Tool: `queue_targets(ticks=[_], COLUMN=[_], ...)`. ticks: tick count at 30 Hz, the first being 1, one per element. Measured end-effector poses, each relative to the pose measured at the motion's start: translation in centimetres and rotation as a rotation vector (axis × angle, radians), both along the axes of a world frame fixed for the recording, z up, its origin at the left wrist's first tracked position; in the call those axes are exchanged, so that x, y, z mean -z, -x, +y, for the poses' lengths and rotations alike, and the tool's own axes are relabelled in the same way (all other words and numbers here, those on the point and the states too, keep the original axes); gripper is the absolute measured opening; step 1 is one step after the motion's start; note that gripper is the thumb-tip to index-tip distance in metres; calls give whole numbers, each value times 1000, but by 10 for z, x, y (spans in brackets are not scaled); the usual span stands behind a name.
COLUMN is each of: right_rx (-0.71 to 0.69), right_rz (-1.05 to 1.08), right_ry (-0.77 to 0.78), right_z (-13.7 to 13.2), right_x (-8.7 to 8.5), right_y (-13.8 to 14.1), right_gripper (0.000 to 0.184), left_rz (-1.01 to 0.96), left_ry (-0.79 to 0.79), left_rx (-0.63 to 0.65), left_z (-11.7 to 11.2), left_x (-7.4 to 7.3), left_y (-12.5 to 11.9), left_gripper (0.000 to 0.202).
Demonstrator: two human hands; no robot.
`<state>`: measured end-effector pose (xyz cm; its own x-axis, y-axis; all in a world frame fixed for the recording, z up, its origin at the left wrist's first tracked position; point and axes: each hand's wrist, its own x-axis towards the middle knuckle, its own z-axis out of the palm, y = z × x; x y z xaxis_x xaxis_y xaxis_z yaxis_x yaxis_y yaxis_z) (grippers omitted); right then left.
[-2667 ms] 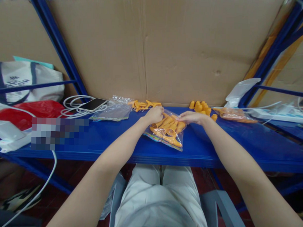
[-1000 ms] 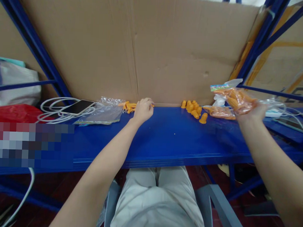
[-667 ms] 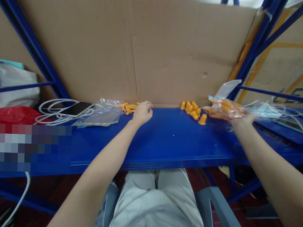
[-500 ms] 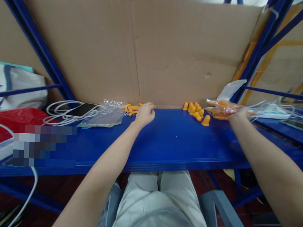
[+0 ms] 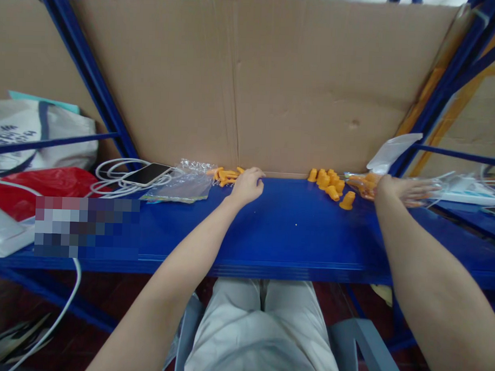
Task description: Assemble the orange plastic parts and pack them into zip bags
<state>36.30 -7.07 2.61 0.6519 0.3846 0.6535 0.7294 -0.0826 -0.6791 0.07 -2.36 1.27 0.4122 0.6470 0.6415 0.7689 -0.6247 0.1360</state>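
Right hand (image 5: 409, 190) out at the far right of the blue table (image 5: 262, 240), on the packed bag (image 5: 364, 181) — fingers stretched long and nearly straight, pointing right, not curled around anything. Bag full of orange parts, lying mostly hidden below the wrist and hand, with orange showing left of the wrist and under the fingers; cannot tell how firmly pressed.

Left hand (image 5: 248, 186) at the back of the table, just beside the pile of orange pieces (image 5: 226, 176), overlapping its right end from this view. Fingers narrow, loosely curled; cannot tell whether holding anything.

Between the hands, nearer the right one, a cluster of orange cups (image 5: 323, 181), with one cup (image 5: 347, 201) apart at the front. Left of the pieces, a clear bag (image 5: 180, 188), lying flat, then a phone (image 5: 148, 174) on a coiled white cable (image 5: 109, 182). Behind everything, tall cardboard (image 5: 295, 90).
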Motion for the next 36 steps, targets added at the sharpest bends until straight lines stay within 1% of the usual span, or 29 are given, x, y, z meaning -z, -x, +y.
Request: queue_targets(ticks=[2,3,4,5,7,8,10,12,14,15,17,20,23,28,31,33,36], right_rx=[158,143,97,32,-46,-69,-96,-131,-190,-228,-304,-330,-346,-326,-344,-382,-467], right_rz=[237,209,133,48,-31,-49,-120,-199,-282,-322,-396,-469,-542,-548,-564,-559,-518], right_ry=[-71,-89,-102,-93,-48,-11,154,419,689,798,941,949,940,983,992,972,878], right_z=[-8,-13,-18,-22,-30,-33,-38,-41,-39,-36,-28,-14,-8,-12,-14,-14,-14], right_x=[-1,-3,-6,-9,-19,-24,-33,-38,-37,-34,-27,-16,-11,-12,-13,-14,-12], right_y=[4,6,9,13,23,28,38,45,47,46,39,26,20,28,33,35,42], right_gripper=[68,73,76,72,54,48,35,25,23,23,23,21,18,15,15,16,19], left_rz=[23,38,55,73,114,134,172,210,251,271,297,311,316,274,264,271,269], left_ry=[14,26,42,61,106,131,187,256,349,402,505,589,592,541,487,443,390], left_rx=[-16,-30,-52,-83,-173,-227,-327,-399,-450,-471,-500,-477,-450,-459,-466,-468,-463], left_z=[-1,-2,-3,-4,-5,-5,-4,-1,3,6,11,17,20,20,20,20,21], left_x=[0,-1,-1,-2,-3,-3,-3,-1,1,3,5,9,11,12,12,13,15], left_y=[-1,-2,-2,-1,2,4,10,17,24,28,33,37,36,34,33,32,31], left_gripper=[35,35,36,36,37,38,42,50,60,64,67,64,59,55,51,47,46])
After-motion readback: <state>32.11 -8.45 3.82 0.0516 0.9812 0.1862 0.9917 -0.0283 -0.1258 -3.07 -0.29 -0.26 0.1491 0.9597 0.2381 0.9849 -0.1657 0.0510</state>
